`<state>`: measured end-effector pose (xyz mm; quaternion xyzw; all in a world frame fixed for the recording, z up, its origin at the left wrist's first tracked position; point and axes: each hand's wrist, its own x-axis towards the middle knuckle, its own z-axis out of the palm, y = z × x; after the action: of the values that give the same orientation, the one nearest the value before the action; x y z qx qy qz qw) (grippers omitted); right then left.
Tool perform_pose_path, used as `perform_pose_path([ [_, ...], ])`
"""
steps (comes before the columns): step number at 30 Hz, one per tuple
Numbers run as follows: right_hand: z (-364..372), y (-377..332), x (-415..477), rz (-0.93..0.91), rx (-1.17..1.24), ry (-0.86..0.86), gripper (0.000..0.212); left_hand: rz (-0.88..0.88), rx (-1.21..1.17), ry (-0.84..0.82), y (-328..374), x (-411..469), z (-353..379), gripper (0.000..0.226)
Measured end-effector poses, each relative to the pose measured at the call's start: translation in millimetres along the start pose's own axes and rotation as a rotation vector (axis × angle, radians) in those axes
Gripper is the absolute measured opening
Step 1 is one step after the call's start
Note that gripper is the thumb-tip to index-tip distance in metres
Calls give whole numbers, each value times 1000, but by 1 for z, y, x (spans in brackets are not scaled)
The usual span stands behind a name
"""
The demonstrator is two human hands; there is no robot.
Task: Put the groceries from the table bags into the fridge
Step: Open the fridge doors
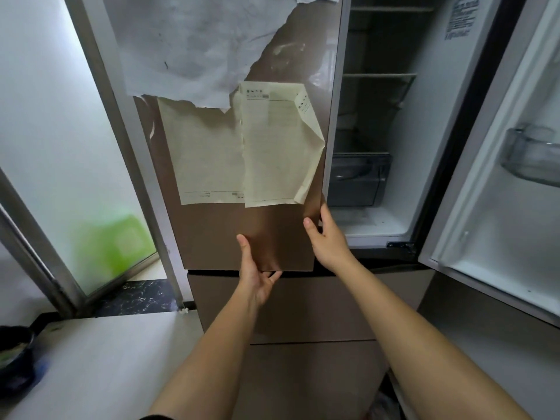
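A brown fridge fills the middle of the view. Its left upper door is closed, with yellowed paper sheets and torn white film stuck on it. My left hand grips that door's bottom edge, fingers hooked under it. My right hand holds the same door's right edge, fingers curled around it. The right upper door stands swung open. Inside I see bare glass shelves and a dark drawer. No groceries or bags are in view.
Drawer fronts sit below the upper doors. A white table corner is at lower left with a dark bowl on it. A frosted sliding glass door stands left of the fridge. A clear bin hangs in the open door.
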<state>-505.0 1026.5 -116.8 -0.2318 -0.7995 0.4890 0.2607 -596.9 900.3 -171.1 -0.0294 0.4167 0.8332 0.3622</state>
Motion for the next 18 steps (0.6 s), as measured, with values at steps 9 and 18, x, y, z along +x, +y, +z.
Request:
perform_pose_path([
  [9,5,19,7,-14,-1,-73,88,51,45,78,-5,10,4,123],
  [18,26,37,-37,-287,-218,160,103,4,103,152,-1,-29,-13,99],
])
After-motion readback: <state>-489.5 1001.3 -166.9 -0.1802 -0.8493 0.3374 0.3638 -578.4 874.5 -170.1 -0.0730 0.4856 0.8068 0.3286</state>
